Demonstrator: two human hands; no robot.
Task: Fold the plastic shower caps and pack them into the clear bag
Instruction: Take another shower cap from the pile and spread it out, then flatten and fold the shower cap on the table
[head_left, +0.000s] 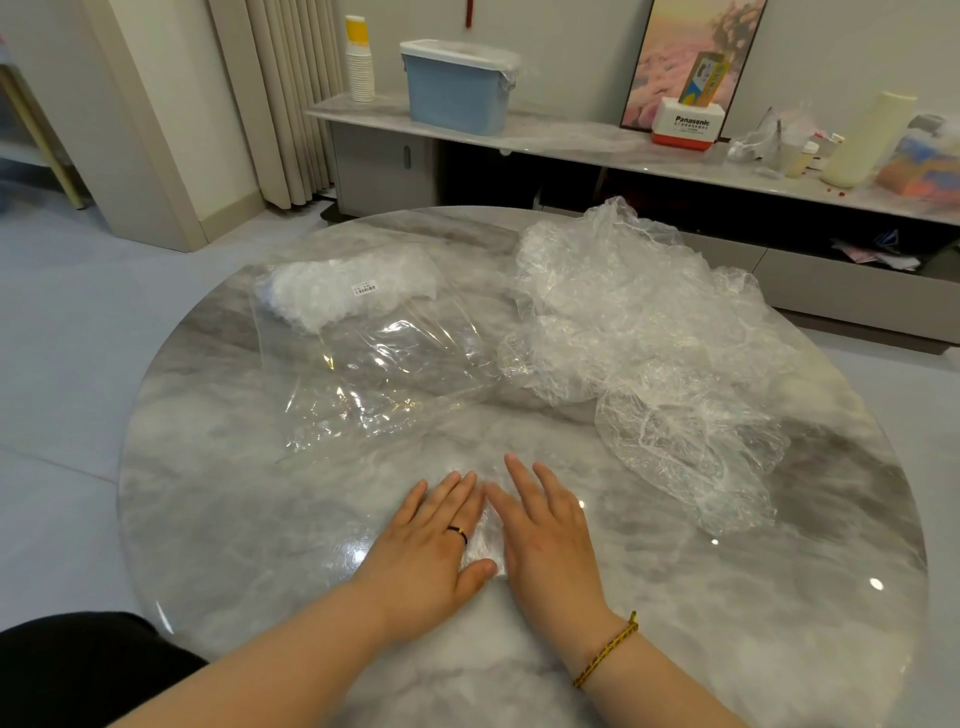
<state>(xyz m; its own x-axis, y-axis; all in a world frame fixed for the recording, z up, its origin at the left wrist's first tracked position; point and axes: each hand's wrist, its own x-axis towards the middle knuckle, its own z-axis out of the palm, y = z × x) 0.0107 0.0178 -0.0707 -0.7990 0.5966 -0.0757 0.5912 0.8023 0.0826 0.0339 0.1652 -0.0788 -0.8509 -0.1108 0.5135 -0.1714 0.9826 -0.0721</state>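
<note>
We've got both hands, left (431, 535) and right (545, 530), flat and open, pressing a folded shower cap (485, 545) onto the tabletop (260, 545) to squash air out, clear bag (374, 353) waiting nearby, loose caps (649, 338) to the right.

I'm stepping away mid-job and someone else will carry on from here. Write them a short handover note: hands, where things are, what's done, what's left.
Left hand: open, flat, pressing on the folded cap at the near edge of the table.
Right hand: open, flat, pressing on the same cap from the other side.
Clear bag: lies left of centre, with packed caps bunched at its far end.
Loose caps: unfolded pile on the right.
Done: some caps bagged, one pressed flat.
Left: bag this cap, then fold and pack the pile.
</note>
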